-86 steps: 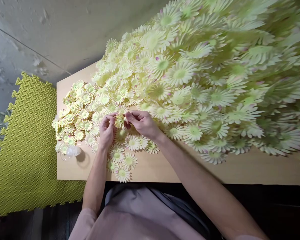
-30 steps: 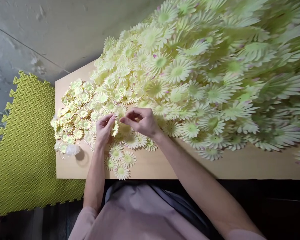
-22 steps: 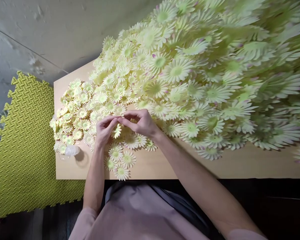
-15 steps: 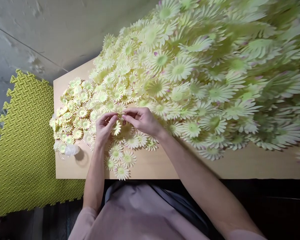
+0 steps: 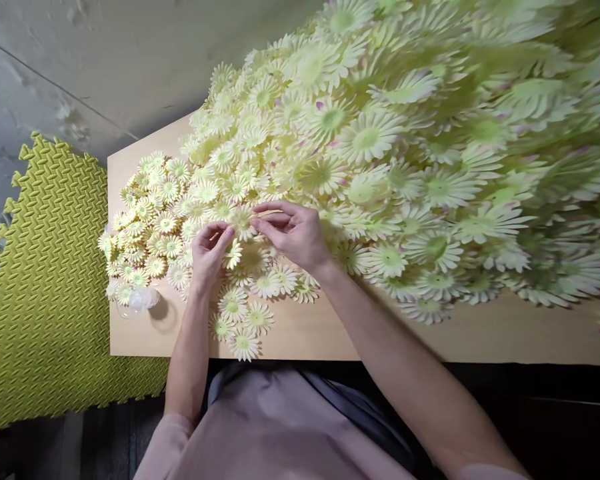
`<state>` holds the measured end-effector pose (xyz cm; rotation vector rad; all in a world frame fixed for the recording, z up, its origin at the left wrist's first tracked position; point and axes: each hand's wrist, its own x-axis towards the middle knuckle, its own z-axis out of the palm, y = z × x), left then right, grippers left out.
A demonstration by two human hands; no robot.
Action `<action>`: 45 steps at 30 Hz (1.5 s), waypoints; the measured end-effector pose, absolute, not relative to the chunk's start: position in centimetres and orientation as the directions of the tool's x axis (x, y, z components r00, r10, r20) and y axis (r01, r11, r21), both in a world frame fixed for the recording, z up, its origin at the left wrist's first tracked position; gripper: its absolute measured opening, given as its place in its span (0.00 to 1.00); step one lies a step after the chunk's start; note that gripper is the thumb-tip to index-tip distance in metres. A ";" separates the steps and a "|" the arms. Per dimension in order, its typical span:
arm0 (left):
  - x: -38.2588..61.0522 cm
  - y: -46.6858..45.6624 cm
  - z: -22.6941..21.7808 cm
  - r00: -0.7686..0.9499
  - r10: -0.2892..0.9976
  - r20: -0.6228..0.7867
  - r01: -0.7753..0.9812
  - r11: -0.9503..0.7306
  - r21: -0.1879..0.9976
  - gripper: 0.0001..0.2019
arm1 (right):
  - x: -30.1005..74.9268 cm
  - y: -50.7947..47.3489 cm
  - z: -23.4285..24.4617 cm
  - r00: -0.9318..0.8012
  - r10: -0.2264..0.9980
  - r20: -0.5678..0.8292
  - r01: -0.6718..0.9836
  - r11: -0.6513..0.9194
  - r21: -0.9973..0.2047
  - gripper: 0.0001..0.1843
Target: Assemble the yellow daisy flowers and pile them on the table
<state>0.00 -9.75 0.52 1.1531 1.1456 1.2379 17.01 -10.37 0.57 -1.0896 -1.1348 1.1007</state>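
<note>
A pale wooden table (image 5: 300, 333) is covered by a big heap of cream-yellow artificial daisy flowers (image 5: 370, 140) with green centres. My left hand (image 5: 207, 257) pinches one small daisy (image 5: 233, 253) between thumb and fingers, just above the flat daisies at the table's near left. My right hand (image 5: 295, 233) reaches in from the right and its fingertips grip another daisy (image 5: 243, 220) at the edge of the pile. The two hands almost touch at the fingertips. Both forearms come up from my pink-sleeved body at the bottom.
A small clear plastic piece (image 5: 143, 300) lies near the table's left front corner. A green foam floor mat (image 5: 45, 280) lies left of the table on a grey concrete floor (image 5: 105, 60). The heap rises high at the right and hides the table's far side.
Both hands have stayed at the pile's edge. The right hand has shifted slightly up and now grips a daisy on the pile. The left hand keeps its daisy.
</note>
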 end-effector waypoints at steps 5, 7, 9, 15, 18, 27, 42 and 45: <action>0.0 -9.7 0.8 -0.120 0.987 0.105 -0.085 -0.115 0.990 0.10 | 17.6 -10.3 0.7 0.202 0.968 0.145 -0.078 0.164 -0.983 0.16; 0.0 -9.7 0.9 -0.130 0.983 0.132 -0.065 -0.141 0.988 0.09 | 17.7 -10.5 0.8 0.015 0.988 0.155 -0.092 0.155 -0.984 0.17; -0.1 -9.8 0.9 -0.111 0.982 0.151 -0.044 -0.156 0.987 0.08 | 17.3 -10.8 0.9 -0.217 0.969 0.117 -0.091 0.099 -0.991 0.15; 0.1 -10.0 1.0 -0.029 0.990 0.137 -0.103 -0.139 0.985 0.10 | 16.3 -11.2 0.7 -0.213 0.975 0.067 -0.111 0.044 -0.993 0.11; 0.2 -10.2 1.1 -0.008 0.998 0.060 -0.138 -0.061 0.989 0.13 | 16.6 -11.0 0.6 -0.143 0.986 0.084 -0.172 0.059 -0.983 0.09; 0.1 -10.2 1.0 0.113 0.992 0.057 -0.095 -0.046 0.994 0.08 | 17.0 -10.8 0.9 -0.119 0.991 0.059 -0.264 0.026 -0.964 0.06; -0.6 -10.2 -0.4 0.146 0.988 -0.047 -0.154 0.070 0.986 0.13 | 17.1 -10.4 0.6 -0.168 0.984 0.064 -0.362 -0.002 -0.932 0.10; -0.4 -10.2 0.0 0.124 0.991 -0.051 -0.197 0.074 0.978 0.11 | 17.2 -10.4 0.6 -0.194 0.977 0.085 -0.338 0.014 -0.941 0.10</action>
